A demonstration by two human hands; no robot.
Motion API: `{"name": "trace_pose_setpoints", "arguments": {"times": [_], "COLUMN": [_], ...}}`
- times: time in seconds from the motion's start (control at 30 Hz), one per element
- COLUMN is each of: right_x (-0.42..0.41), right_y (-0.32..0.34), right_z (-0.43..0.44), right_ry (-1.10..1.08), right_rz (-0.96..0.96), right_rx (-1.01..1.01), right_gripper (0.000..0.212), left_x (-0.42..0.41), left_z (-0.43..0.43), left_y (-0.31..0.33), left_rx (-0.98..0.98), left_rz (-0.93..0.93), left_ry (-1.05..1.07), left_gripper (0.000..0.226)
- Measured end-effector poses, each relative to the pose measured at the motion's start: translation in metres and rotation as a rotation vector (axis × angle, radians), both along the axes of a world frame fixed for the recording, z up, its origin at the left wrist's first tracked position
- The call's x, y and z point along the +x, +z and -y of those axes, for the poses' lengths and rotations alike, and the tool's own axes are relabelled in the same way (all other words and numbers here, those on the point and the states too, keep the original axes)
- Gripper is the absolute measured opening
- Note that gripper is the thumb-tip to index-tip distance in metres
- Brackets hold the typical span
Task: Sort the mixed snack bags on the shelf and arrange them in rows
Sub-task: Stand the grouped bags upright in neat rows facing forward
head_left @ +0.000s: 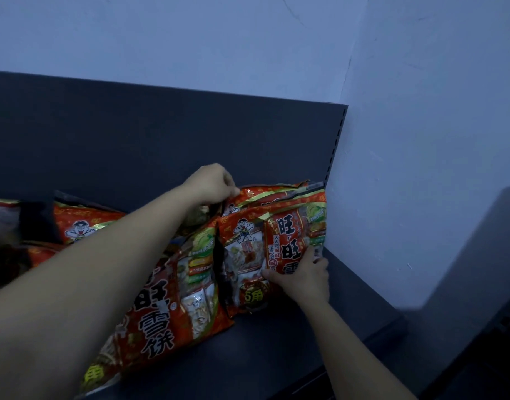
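Note:
Several red snack bags with a cartoon boy and black lettering stand on a dark shelf (276, 350). An upright bag (276, 238) stands at the shelf's right end against the back panel, with another red bag (265, 194) behind it. My left hand (213, 183) pinches the top edge of the bags at their upper left corner. My right hand (302, 278) presses on the lower front of the upright bag. A larger red bag (167, 307) leans forward to the left, partly under my left forearm.
More red bags (80, 223) and dark bags (34, 220) stand further left along the shelf. The dark back panel (161, 134) ends at a slotted upright (336, 145) beside the pale wall (421, 140). Bare shelf lies in front and to the right.

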State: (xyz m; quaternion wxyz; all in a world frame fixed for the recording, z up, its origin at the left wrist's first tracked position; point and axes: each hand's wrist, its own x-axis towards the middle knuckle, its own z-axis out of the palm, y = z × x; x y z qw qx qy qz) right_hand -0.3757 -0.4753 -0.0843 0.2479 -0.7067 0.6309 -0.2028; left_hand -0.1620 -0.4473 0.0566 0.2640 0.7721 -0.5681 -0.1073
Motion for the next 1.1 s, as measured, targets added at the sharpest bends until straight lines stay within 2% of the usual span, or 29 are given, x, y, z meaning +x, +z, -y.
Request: {"name": "trace_pose_setpoints", "arguments": {"times": [0.1, 0.2, 0.3, 0.37, 0.4, 0.5, 0.57, 0.73, 0.83, 0.93, 1.0, 1.1], "right_x": [0.006, 0.020, 0.041, 0.052, 0.057, 0.070, 0.079, 0.095, 0.096, 0.098, 0.101, 0.108], "right_y": [0.004, 0.015, 0.022, 0.023, 0.022, 0.020, 0.019, 0.037, 0.051, 0.061, 0.068, 0.082], "right_z": [-0.006, -0.022, -0.040, -0.050, -0.054, -0.064, -0.069, -0.077, -0.075, -0.072, -0.069, -0.066], "right_ry": [0.010, 0.059, 0.149, 0.243, 0.301, 0.482, 0.502, 0.431, 0.417, 0.523, 0.611, 0.683], "right_rz": [-0.016, 0.045, 0.143, 0.185, 0.173, 0.160, 0.229, 0.410, 0.314, 0.201, 0.067, -0.208], "right_rx": [-0.068, -0.292, -0.497, -0.592, -0.598, -0.415, -0.322, -0.258, -0.443, -0.611, -0.723, -0.699], "right_gripper": [0.127, 0.112, 0.077, 0.050, 0.045, 0.067, 0.081, 0.076, 0.062, 0.053, 0.046, 0.033], "left_x": [0.013, 0.030, 0.040, 0.046, 0.050, 0.057, 0.060, 0.068, 0.076, 0.078, 0.078, 0.082], "left_z": [-0.027, -0.054, -0.074, -0.081, -0.084, -0.092, -0.093, -0.097, -0.096, -0.093, -0.093, -0.095], "left_y": [0.017, 0.023, 0.013, 0.002, -0.003, -0.010, -0.011, -0.005, -0.010, -0.020, -0.021, -0.014], "left_rx": [-0.028, 0.122, 0.279, 0.273, 0.263, 0.310, 0.365, 0.436, 0.405, 0.308, 0.245, 0.147], "left_rz": [0.004, 0.108, 0.182, 0.270, 0.311, 0.346, 0.338, 0.317, 0.377, 0.442, 0.423, 0.301], "left_ry": [0.009, 0.003, 0.032, 0.078, 0.108, 0.159, 0.124, 0.042, 0.055, 0.122, 0.171, 0.244], "left_gripper": [0.014, 0.023, 0.043, 0.046, 0.043, 0.040, 0.041, 0.035, 0.023, 0.014, 0.008, 0.022]}}
